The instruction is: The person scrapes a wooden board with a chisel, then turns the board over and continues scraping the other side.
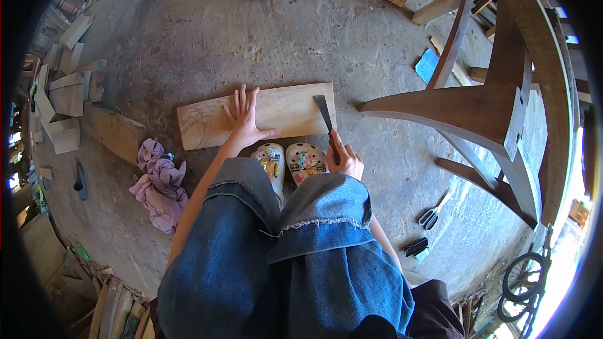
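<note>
I see the board [264,116] lying flat on the concrete floor [282,31], just ahead of the person's clogs [289,162]. My left hand [244,119] lies on it, palm down, fingers spread apart. My right hand [344,160] is closed around a chisel [325,119], whose blade rests on the board's right end. A pink rag [160,182] lies left, a chair frame [483,106] right, scissors [433,212] beside it.
</note>
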Demonstrator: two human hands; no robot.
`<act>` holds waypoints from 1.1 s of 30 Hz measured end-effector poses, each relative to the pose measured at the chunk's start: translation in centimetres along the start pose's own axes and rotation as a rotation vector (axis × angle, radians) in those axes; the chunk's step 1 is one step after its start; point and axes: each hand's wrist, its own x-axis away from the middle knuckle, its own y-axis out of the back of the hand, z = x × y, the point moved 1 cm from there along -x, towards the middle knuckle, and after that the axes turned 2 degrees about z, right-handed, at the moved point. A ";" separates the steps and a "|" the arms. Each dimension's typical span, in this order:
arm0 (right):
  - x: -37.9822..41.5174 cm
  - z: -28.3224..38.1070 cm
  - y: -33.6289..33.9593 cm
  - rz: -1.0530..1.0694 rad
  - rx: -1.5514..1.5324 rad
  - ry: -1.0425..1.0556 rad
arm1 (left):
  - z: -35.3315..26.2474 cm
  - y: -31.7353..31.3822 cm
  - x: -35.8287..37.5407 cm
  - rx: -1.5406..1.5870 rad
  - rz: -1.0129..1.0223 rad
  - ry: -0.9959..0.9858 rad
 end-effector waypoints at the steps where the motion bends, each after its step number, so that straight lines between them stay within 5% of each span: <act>1: 0.1 -0.1 0.0 -0.001 0.001 -0.001 | 0.0 0.0 0.0 0.003 -0.004 -0.002; 33: -1.4 0.0 0.0 -0.036 0.035 0.029 | 0.1 0.2 -0.1 -0.012 -0.014 0.005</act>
